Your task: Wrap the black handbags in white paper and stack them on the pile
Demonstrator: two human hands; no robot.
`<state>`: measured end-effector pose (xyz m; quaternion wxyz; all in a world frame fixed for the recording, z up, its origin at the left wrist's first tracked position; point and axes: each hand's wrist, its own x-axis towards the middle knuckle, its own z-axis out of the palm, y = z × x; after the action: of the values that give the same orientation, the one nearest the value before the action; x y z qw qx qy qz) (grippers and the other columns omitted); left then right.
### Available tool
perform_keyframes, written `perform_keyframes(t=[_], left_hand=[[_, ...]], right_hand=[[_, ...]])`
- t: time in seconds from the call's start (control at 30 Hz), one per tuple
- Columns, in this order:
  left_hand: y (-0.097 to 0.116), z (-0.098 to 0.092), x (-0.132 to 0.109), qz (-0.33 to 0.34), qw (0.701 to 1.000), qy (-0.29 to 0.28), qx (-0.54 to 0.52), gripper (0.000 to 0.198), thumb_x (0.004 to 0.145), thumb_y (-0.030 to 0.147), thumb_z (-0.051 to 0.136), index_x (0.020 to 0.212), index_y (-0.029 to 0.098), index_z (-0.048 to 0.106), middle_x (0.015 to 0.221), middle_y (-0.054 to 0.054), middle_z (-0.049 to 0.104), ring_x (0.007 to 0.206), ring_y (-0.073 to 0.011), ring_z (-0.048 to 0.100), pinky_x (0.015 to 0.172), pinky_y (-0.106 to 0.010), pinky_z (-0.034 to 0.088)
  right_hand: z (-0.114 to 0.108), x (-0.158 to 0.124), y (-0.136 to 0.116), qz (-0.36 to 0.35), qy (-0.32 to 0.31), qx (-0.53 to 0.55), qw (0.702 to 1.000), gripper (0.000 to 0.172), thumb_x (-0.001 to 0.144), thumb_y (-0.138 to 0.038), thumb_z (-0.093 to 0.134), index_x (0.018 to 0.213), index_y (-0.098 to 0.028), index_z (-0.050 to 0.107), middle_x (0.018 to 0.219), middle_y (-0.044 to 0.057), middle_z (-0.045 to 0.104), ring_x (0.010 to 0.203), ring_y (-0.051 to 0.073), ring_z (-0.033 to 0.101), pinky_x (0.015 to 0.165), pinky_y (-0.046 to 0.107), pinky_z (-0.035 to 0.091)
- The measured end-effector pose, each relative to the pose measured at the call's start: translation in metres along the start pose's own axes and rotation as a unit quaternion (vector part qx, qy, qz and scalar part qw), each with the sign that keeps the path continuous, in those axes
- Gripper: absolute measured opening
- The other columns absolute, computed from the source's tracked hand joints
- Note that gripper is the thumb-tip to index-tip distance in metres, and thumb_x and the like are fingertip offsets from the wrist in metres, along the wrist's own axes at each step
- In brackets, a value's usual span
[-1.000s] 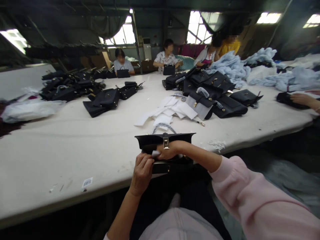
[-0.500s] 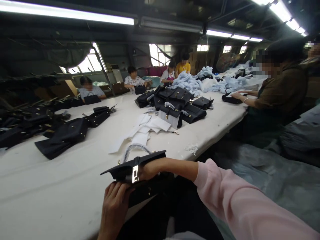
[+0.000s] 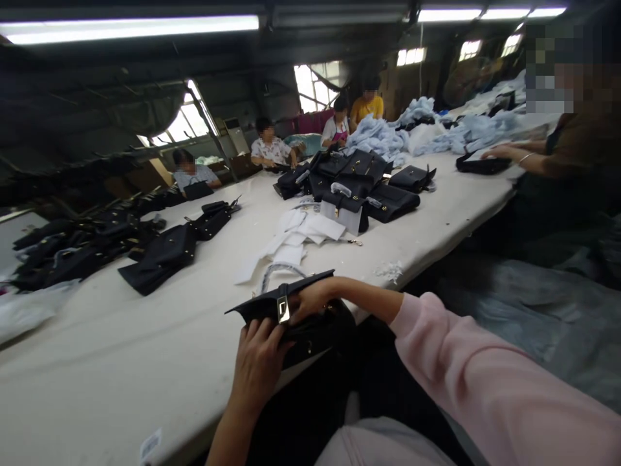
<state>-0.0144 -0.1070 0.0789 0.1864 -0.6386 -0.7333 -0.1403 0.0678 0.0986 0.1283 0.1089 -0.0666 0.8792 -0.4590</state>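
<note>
A long white table (image 3: 121,362) fills the view, with heaps of black bags (image 3: 359,188) and loose white paper sheets (image 3: 295,236) farther along it, and other people seated at the far edge and the right side. At the near edge, partly over the person's lap, sits a black handbag (image 3: 295,323) with its flap raised and a metal clasp (image 3: 283,309) showing. The left hand (image 3: 257,362) clasps the bag's front from below, fingers curled round it; the right hand (image 3: 313,299) reaches in under the flap, fingers bent — what they hold cannot be told. The work looks like handling the bag's inside; any further move would call for a steady left-hand hold.
</note>
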Motion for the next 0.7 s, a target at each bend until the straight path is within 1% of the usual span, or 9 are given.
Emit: perform_keyframes(t=[0.07,0.13,0.23,0.3,0.43,0.5,0.6,0.67,0.7], left_hand=[[0.0,-0.001,0.002,-0.014,1.0,-0.008,-0.019,0.007,0.087,0.027,0.064,0.09,0.021,0.062,0.089,-0.005,0.057,0.087,-0.0276,0.048,0.078,-0.043,0.041],[0.0,0.001,0.006,-0.02,0.999,0.001,-0.045,0.009,0.088,0.029,0.063,0.086,0.021,0.062,0.089,-0.005,0.057,0.088,-0.027,0.049,0.08,-0.043,0.042],[0.001,0.011,0.016,-0.037,0.994,0.053,-0.087,0.016,0.091,0.033,0.059,0.092,0.018,0.063,0.091,-0.007,0.058,0.09,-0.0274,0.051,0.081,-0.043,0.044],[0.003,0.019,0.025,-0.039,0.987,0.088,-0.126,0.019,0.095,0.031,0.052,0.099,0.016,0.063,0.094,-0.009,0.062,0.089,-0.0267,0.056,0.078,-0.04,0.046],[0.006,0.023,0.043,-0.018,0.969,0.019,-0.244,0.019,0.093,0.028,0.053,0.106,0.019,0.064,0.095,-0.005,0.07,0.082,-0.0215,0.065,0.071,-0.032,0.05],[0.005,0.021,0.047,-0.049,0.958,-0.032,-0.28,0.016,0.089,0.031,0.059,0.102,0.022,0.065,0.092,-0.001,0.071,0.081,-0.0204,0.067,0.071,-0.031,0.05],[0.003,0.021,0.048,-0.079,0.949,-0.092,-0.291,0.012,0.087,0.034,0.061,0.095,0.026,0.066,0.092,0.001,0.07,0.084,-0.0201,0.066,0.077,-0.032,0.052],[0.005,0.025,0.05,-0.084,0.956,-0.097,-0.265,0.017,0.085,0.036,0.063,0.097,0.024,0.066,0.097,-0.001,0.069,0.092,-0.0228,0.065,0.087,-0.038,0.052],[0.007,0.028,0.051,-0.087,0.96,-0.094,-0.249,0.02,0.084,0.037,0.064,0.099,0.024,0.066,0.099,-0.003,0.069,0.095,-0.0245,0.064,0.091,-0.041,0.051]], right_hand=[[-0.011,-0.02,0.002,0.023,-0.013,-0.056,0.998,0.018,0.08,-0.008,0.07,0.097,-0.01,0.071,0.078,-0.002,0.065,0.069,0.012,0.056,0.06,0.017,0.04],[-0.014,-0.036,0.001,0.058,0.024,-0.118,0.991,0.021,0.078,-0.01,0.071,0.099,-0.011,0.072,0.074,-0.002,0.064,0.065,0.012,0.054,0.055,0.019,0.036],[-0.004,-0.048,-0.003,0.061,0.105,-0.158,0.98,0.027,0.074,-0.004,0.067,0.098,-0.014,0.073,0.076,-0.001,0.067,0.067,0.013,0.057,0.055,0.019,0.035],[0.007,-0.049,-0.002,0.045,0.125,-0.161,0.978,0.034,0.071,0.002,0.06,0.095,-0.018,0.075,0.08,-0.002,0.069,0.07,0.013,0.059,0.057,0.019,0.036],[0.027,-0.052,0.016,0.036,0.22,-0.141,0.965,0.036,0.077,-0.001,0.061,0.1,-0.025,0.075,0.094,-0.003,0.072,0.087,0.017,0.064,0.073,0.021,0.043],[0.036,-0.061,0.023,0.03,0.321,-0.134,0.937,0.026,0.084,-0.008,0.065,0.101,-0.024,0.075,0.098,-0.001,0.072,0.093,0.017,0.064,0.083,0.022,0.044],[0.052,-0.083,0.021,0.075,0.464,-0.181,0.864,0.012,0.086,-0.015,0.069,0.096,-0.021,0.075,0.095,0.002,0.07,0.094,0.018,0.062,0.085,0.024,0.044],[0.064,-0.098,0.013,0.136,0.501,-0.237,0.821,0.005,0.085,-0.024,0.074,0.085,-0.019,0.074,0.092,0.003,0.068,0.096,0.02,0.061,0.082,0.026,0.044],[0.071,-0.104,0.008,0.171,0.495,-0.253,0.813,0.011,0.084,-0.03,0.075,0.081,-0.019,0.073,0.091,0.004,0.067,0.096,0.021,0.061,0.079,0.027,0.045]])
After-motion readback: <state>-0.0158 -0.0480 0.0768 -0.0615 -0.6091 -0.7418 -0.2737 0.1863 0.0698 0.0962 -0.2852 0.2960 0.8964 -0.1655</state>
